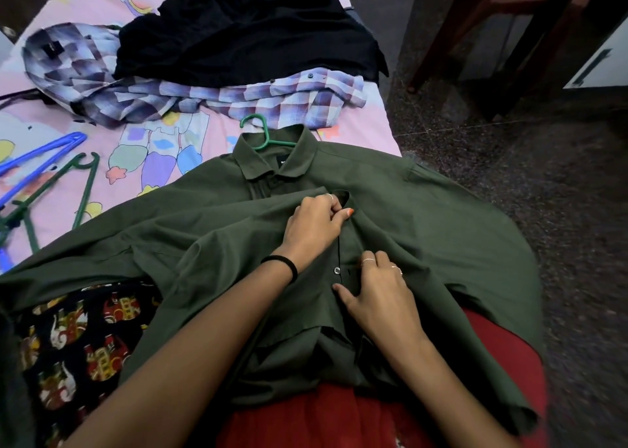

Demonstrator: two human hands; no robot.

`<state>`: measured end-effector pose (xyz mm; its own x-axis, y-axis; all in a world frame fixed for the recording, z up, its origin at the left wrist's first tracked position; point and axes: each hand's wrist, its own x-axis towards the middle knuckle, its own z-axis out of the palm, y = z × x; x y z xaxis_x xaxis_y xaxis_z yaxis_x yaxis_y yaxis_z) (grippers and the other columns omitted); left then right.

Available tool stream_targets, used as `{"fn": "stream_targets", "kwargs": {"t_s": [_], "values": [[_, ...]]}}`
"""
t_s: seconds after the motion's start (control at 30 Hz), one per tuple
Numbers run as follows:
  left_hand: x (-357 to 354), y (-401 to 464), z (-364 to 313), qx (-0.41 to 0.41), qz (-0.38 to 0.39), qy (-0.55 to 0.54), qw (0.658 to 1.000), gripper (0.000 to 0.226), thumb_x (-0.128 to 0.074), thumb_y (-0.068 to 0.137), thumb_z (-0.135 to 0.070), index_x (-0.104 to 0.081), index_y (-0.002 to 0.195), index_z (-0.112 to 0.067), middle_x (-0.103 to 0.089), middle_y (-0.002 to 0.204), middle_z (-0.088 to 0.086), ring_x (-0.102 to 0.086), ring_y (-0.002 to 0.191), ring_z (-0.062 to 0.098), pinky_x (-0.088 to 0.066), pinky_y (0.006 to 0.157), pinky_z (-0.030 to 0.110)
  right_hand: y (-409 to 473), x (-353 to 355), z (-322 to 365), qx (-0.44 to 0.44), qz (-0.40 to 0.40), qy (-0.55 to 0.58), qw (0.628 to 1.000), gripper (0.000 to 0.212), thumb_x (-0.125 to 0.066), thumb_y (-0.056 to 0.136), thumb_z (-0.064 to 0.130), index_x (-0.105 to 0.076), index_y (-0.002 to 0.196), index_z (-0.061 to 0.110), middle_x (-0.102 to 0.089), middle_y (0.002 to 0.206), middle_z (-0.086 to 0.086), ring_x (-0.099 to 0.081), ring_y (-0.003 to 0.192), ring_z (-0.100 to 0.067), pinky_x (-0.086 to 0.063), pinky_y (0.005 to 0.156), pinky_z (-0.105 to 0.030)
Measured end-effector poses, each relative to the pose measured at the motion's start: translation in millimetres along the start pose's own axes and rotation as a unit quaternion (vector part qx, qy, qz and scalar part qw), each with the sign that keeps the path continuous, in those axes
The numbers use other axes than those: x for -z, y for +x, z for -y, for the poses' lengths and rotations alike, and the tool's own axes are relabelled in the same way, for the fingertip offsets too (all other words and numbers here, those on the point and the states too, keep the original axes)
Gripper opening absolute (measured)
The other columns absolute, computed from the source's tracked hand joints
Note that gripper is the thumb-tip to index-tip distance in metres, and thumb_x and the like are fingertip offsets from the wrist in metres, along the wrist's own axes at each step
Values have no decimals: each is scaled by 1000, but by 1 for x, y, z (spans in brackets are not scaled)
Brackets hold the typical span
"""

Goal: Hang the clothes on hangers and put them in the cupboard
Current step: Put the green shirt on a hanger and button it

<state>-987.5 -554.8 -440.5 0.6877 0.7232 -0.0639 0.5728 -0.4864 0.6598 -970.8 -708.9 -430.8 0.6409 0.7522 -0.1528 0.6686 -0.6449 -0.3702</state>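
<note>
Olive-green shirt (424, 216), spread collar-up across the bed's near right corner and hanging over onto the person's lap: already on a green hanger (263, 133), whose hook projects from the collar; front placket being closed. Left hand (314, 225) pinches the placket just below the collar, fingers curled on the cloth. Right hand (380, 287) grips the placket lower down beside a visible button (336, 270), fingers likewise curled into the fabric. Judged stage: one garment hung, buttoning in hand, not yet carried away. Remaining on the bed (210, 134): checked shirt (258, 99), crumpled across the middle, and black garment (248, 39), heaped on it toward the far edge; neither is on a hanger. Spare hangers at the left edge: one blue hanger (40, 160), one dark green hanger (80, 182), lying overlapped, both bare. Printed black cloth (81, 339) at the near left corner, partly under the green shirt; whether it belongs to the job cannot be told. Containers: the cupboard does not show with certainty; a white panel with a handle (598, 63) at the right may be one, contents hidden.
</note>
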Motion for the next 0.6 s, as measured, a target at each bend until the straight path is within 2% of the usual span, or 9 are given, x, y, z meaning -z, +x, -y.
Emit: {"fn": "stream_targets", "kwargs": {"t_s": [0.13,0.27,0.33,0.43,0.6], "values": [[1,-6,0,-22,-14,-14,1000,20,-64,89,-34,-61,83,-15,-54,64,-9,-61,78,24,-52,75,41,1,-6,2,1,-24,-8,1000,44,-55,90,41,-49,119,8,-50,115,-10,-53,108,-31,-48,75,-39],[9,-27,-1,-62,-54,-36,996,17,-66,87,-21,-49,87,-15,-50,66,-9,-52,66,18,-49,70,40,1,-6,-1,1,-62,26,998,26,-54,89,26,-56,106,6,-59,103,-13,-59,95,-38,-46,69,-41],[12,-44,4,-74,-14,-11,997,17,-67,86,-20,-51,82,-16,-52,65,-8,-54,65,18,-50,69,39,4,-5,-5,-3,-69,56,996,19,-54,88,22,-57,100,8,-62,101,-11,-60,93,-36,-44,71,-39],[9,-68,12,-50,73,50,995,17,-67,86,-27,-54,77,-20,-50,64,-10,-61,74,21,-50,71,34,10,-3,-9,-34,-63,119,990,12,-56,87,20,-60,96,13,-67,100,-5,-61,97,-28,-40,75,-35],[-2,-81,13,-40,88,109,989,16,-66,88,-29,-56,91,-16,-56,88,-3,-60,89,24,-49,78,38,14,0,-12,-75,-47,173,981,6,-57,86,18,-60,91,15,-68,94,-4,-61,96,-27,-40,77,-33]]}}
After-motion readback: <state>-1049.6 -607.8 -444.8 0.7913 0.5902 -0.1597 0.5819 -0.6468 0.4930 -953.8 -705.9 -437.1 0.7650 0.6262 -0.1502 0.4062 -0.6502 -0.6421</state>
